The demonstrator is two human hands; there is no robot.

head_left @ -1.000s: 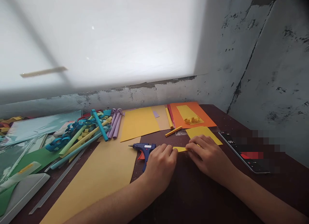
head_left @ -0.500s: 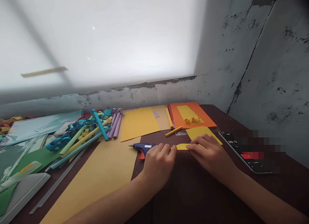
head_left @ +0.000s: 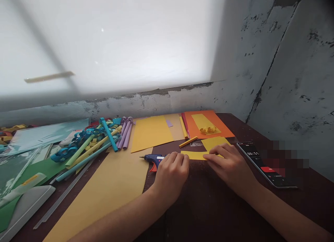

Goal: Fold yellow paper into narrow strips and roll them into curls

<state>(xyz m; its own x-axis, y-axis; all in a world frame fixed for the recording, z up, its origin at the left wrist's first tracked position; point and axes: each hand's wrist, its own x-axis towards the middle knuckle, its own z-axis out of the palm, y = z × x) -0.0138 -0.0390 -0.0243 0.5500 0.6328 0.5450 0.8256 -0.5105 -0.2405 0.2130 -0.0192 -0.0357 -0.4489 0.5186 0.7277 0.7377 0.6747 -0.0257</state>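
A narrow yellow paper strip (head_left: 195, 155) stretches between my two hands, just above the dark table. My left hand (head_left: 172, 174) is closed at the strip's left end, with its fingertips hidden behind the knuckles. Thumb and fingers of my right hand (head_left: 225, 162) pinch the other end. Partly behind my left hand lies a blue glue gun (head_left: 155, 158) with an orange trigger. Beyond my right hand is a flat yellow paper piece (head_left: 212, 143). A small folded yellow strip (head_left: 188, 142) rests farther back.
A phone (head_left: 263, 165) running a timer lies on the right. Orange paper (head_left: 224, 127), a yellow sheet (head_left: 151, 132) and a tan sheet (head_left: 122, 176) cover parts of the table (head_left: 208, 214). Purple paper tubes (head_left: 127, 135) and blue paper curls (head_left: 65, 154) are piled left. A wall stands behind.
The yellow strip has turned so that more of its flat face shows between my hands. Both hands stay in nearly the same place. The view has shifted slightly.
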